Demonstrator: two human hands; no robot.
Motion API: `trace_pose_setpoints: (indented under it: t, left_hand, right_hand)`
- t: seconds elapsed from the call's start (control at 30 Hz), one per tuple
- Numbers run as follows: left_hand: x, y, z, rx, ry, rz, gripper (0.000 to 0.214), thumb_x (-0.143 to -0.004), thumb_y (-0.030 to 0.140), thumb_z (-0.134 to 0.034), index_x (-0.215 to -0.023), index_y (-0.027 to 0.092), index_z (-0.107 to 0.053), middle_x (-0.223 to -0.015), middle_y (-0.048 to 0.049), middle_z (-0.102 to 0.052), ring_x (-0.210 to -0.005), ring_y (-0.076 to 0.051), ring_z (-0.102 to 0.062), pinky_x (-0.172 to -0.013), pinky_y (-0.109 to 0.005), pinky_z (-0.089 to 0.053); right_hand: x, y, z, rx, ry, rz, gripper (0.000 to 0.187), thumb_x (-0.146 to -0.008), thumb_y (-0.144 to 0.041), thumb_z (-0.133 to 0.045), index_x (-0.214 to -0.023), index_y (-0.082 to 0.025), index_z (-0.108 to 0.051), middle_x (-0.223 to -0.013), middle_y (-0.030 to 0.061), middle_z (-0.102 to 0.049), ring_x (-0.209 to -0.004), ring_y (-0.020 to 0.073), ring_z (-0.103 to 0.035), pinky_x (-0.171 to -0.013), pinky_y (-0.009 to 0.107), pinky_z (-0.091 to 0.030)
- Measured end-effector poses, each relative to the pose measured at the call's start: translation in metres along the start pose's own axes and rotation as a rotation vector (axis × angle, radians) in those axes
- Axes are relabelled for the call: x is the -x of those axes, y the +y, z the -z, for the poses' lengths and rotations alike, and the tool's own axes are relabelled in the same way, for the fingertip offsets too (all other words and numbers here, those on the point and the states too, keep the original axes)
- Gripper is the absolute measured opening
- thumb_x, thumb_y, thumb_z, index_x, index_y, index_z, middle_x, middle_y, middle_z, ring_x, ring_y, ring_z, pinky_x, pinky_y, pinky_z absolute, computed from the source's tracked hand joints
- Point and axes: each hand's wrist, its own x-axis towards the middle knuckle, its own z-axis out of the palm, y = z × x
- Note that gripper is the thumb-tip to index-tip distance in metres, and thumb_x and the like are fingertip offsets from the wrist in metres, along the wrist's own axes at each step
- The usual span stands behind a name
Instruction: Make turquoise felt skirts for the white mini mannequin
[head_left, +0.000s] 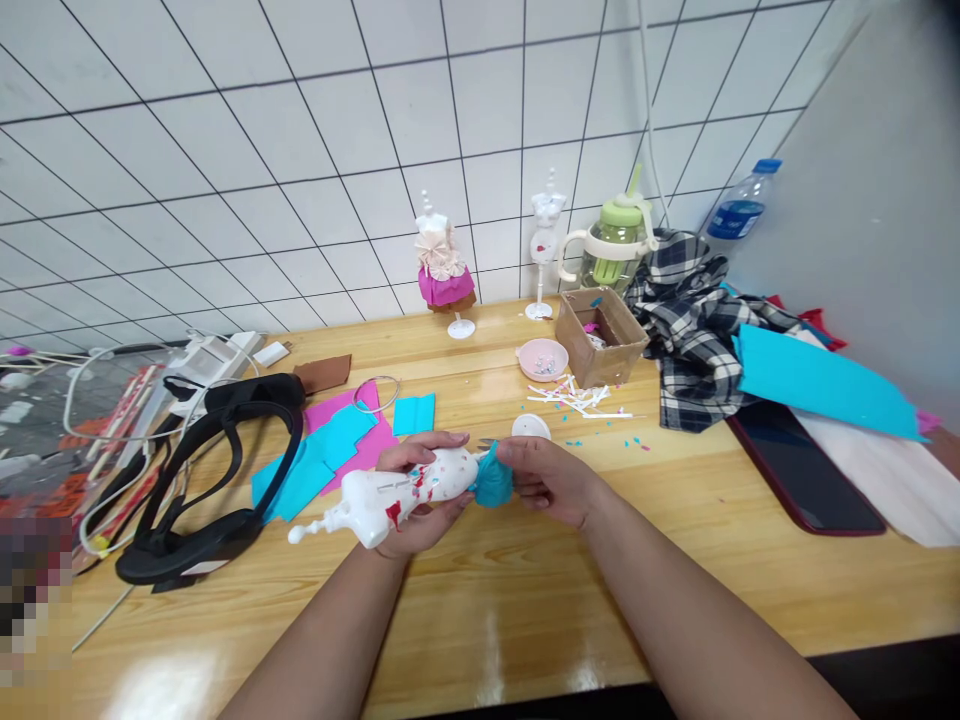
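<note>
A small white dress-form mannequin (367,505) lies tilted sideways above the table, its knobbed neck to the left. Red and blue scraps stick to its waist. My left hand (420,520) is wrapped round its lower body. At the mannequin's bottom end, my right hand (551,475) pinches a gathered piece of blue crepe paper (493,482). A thin metal tip shows beside the right fingers; I cannot make out what it belongs to. The mannequin's round white base (531,427) shows just behind the right hand.
A dressed mannequin (446,260) and a bare one (543,245) stand by the wall. Nearby are a cardboard box (581,345), a pink dish (543,360), paper strips (581,400), a jug (611,245) and a phone (810,475). Blue paper sheets (315,460) and a black headset frame (225,440) lie left.
</note>
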Motion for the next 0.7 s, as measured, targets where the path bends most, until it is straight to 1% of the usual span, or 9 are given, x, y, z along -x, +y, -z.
trace_pose_setpoints:
  t: [0.1,0.23,0.3,0.33,0.43,0.5,0.53,0.6,0.7]
  left_hand:
    - [0.0,0.001,0.0,0.0,-0.003,-0.001,0.058,-0.061,-0.001,-0.074,-0.105,0.022,-0.046,-0.11,-0.0086,-0.063,-0.102,-0.025,-0.065,-0.08,-0.04,-0.058]
    - [0.002,0.0,-0.002,0.011,0.026,0.021,0.056,-0.062,-0.001,-0.074,-0.104,0.022,-0.045,-0.108,-0.008,-0.064,-0.101,-0.025,-0.065,-0.081,-0.04,-0.057]
    - [0.002,-0.001,-0.004,0.011,0.096,0.061,0.054,-0.063,0.002,-0.075,-0.103,0.023,-0.044,-0.106,-0.0066,-0.064,-0.1,-0.024,-0.065,-0.084,-0.042,-0.056]
    - [0.0,-0.002,-0.004,0.008,0.159,0.09,0.052,-0.065,0.003,-0.075,-0.102,0.023,-0.044,-0.105,-0.0057,-0.065,-0.1,-0.023,-0.065,-0.086,-0.043,-0.055]
    - [-0.017,0.0,0.001,-0.06,0.383,0.188,0.047,-0.07,0.012,-0.075,-0.103,0.023,-0.045,-0.1,-0.0037,-0.064,-0.098,-0.021,-0.065,-0.089,-0.042,-0.053]
    - [-0.041,0.003,0.009,-0.203,0.428,0.25,0.046,-0.068,0.019,-0.077,-0.103,0.022,-0.047,-0.096,-0.0032,-0.065,-0.092,-0.021,-0.066,-0.085,-0.038,-0.053]
    - [-0.056,0.006,0.012,-0.304,0.394,0.299,0.042,-0.068,0.024,-0.078,-0.099,0.021,-0.05,-0.095,-0.0042,-0.066,-0.091,-0.021,-0.066,-0.082,-0.036,-0.054]
    - [-0.088,0.009,0.017,-0.532,0.257,0.391,0.033,-0.07,0.034,-0.075,-0.091,0.018,-0.055,-0.091,-0.0051,-0.067,-0.082,-0.021,-0.065,-0.076,-0.035,-0.053]
    - [-0.13,0.001,0.012,-0.694,0.142,0.434,0.036,-0.072,0.04,-0.072,-0.095,0.018,-0.056,-0.091,-0.0058,-0.068,-0.082,-0.022,-0.064,-0.074,-0.035,-0.051]
  right_hand:
    - [0.0,0.002,0.001,-0.031,-0.022,0.0,0.036,-0.065,-0.04,-0.079,-0.072,-0.018,-0.052,-0.047,-0.0118,-0.03,-0.042,0.0028,-0.012,-0.037,0.018,-0.006]
    - [0.001,0.003,0.001,-0.068,-0.053,-0.058,0.036,-0.066,-0.041,-0.078,-0.07,-0.018,-0.051,-0.045,-0.0122,-0.026,-0.042,0.0033,-0.01,-0.036,0.018,-0.007]
    - [0.001,0.001,0.001,-0.05,-0.033,-0.044,0.033,-0.068,-0.043,-0.075,-0.071,-0.018,-0.053,-0.046,-0.0119,-0.026,-0.042,0.0039,-0.01,-0.036,0.018,-0.007]
    - [0.001,-0.001,0.002,-0.041,0.006,0.012,0.031,-0.071,-0.044,-0.073,-0.075,-0.018,-0.056,-0.046,-0.0115,-0.027,-0.042,0.0043,-0.011,-0.036,0.018,-0.008]
    - [0.0,-0.008,0.008,-0.047,0.265,0.361,0.029,-0.076,-0.045,-0.065,-0.087,-0.018,-0.063,-0.048,-0.0107,-0.028,-0.041,0.0053,-0.013,-0.035,0.019,-0.01]
    - [-0.003,-0.012,0.015,-0.072,0.486,0.575,0.026,-0.076,-0.043,-0.063,-0.084,-0.019,-0.063,-0.048,-0.011,-0.025,-0.04,0.0054,-0.013,-0.036,0.02,-0.01]
    - [-0.004,-0.013,0.019,-0.071,0.583,0.635,0.024,-0.076,-0.042,-0.062,-0.081,-0.019,-0.062,-0.047,-0.0111,-0.024,-0.04,0.0054,-0.012,-0.037,0.021,-0.01]
    - [-0.008,-0.014,0.027,-0.009,0.73,0.692,0.022,-0.076,-0.042,-0.06,-0.076,-0.019,-0.06,-0.047,-0.0109,-0.025,-0.039,0.0061,-0.015,-0.038,0.022,-0.012]
    - [-0.013,-0.012,0.035,0.2,0.872,0.779,0.024,-0.078,-0.042,-0.055,-0.074,-0.019,-0.061,-0.048,-0.0075,-0.038,-0.043,0.0093,-0.029,-0.044,0.024,-0.024]
